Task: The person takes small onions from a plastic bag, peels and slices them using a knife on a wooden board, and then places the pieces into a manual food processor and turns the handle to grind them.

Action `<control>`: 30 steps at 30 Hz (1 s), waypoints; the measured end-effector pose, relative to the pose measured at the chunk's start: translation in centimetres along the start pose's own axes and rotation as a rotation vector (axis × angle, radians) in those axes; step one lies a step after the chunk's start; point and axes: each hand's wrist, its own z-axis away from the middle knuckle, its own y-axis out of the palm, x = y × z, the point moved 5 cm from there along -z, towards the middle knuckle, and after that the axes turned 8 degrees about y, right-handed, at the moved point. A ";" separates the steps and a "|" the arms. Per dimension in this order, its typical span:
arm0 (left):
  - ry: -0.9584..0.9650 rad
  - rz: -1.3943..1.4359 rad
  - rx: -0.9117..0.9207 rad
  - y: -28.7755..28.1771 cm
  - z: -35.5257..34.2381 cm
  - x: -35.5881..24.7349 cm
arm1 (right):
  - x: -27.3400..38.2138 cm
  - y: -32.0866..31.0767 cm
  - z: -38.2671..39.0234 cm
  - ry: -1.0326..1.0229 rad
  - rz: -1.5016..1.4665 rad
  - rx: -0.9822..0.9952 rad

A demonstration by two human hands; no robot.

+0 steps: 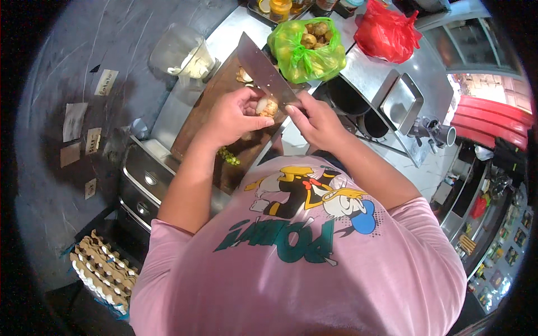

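Note:
My left hand grips a knobbly tan root vegetable between thumb and fingers; a pale, peeled patch shows on its upper left side. My right hand is wrapped round the handle of a broad cleaver, whose blade slants up and left just beyond the vegetable. Whether the edge touches it I cannot tell. Both hands are over a brown wooden cutting board. Brown and white scraps lie on the board behind the blade. Small yellow-green pieces sit near my left wrist.
A clear plastic container with white pieces stands left of the board. Beyond the cleaver is a green plastic bag of round brown produce, with a red bag farther right. A metal tray lies at right; egg trays are stacked lower left.

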 end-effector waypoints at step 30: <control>0.390 -0.523 -0.122 1.2 1.6 -9.3 | 4.2 -1.5 -0.1 -0.310 0.099 -0.294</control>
